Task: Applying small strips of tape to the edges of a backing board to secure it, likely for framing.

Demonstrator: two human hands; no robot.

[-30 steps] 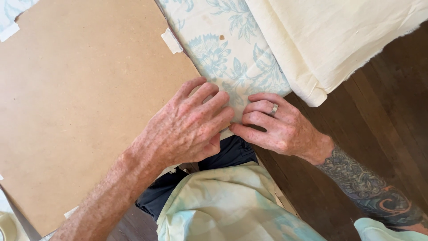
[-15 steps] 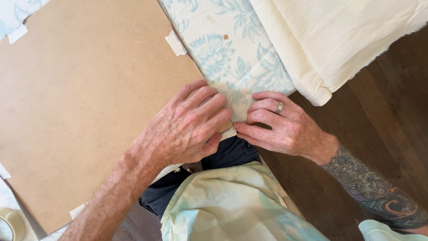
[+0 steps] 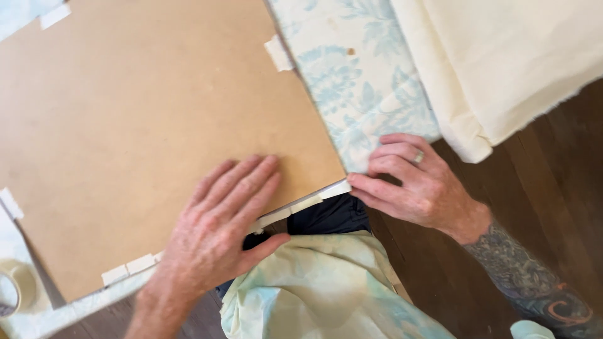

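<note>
So the brown hardboard panel (image 3: 144, 125) is the anchor here, everything else is relative to it. It lies flat and tilted, taking up most of the top-left of the view.

Left hand (image 3: 220, 232) is flat on the board's near edge, palm down, fingers spread and pointing up toward the middle of the board, thumb hooked off the edge over the dark shorts (image 3: 330, 216). Not gripping anything, just pressing down w/ an open hand.

Right hand (image 3: 411, 182) sits just off the board's near-right corner. Fingers curled loosely, tips pushing on the blue floral fabric (image 3: 358, 94) right where it meets that corner. There's a ring on one finger, and the forearm is tattooed. Can't tell if it's actually pinching the cloth or only pressing it, looks like pressing tbh.

The floral fabric runs along the board's right edge and shows again as a thin strip wrapped over the near edge. Bits of pale tape (image 3: 279, 53) hold it: one on the right edge, a few along the near edge, one at the top-left corner and one on the left edge.

Right of the fabric is a cream cloth (image 3: 502, 63), folded, overlapping it. A tape roll (image 3: 16, 289) sits by the board's near-left corner, partly cut off. Pale green shirt (image 3: 320, 289) is below the board, dark wood floor (image 3: 553, 188) to the right.
</note>
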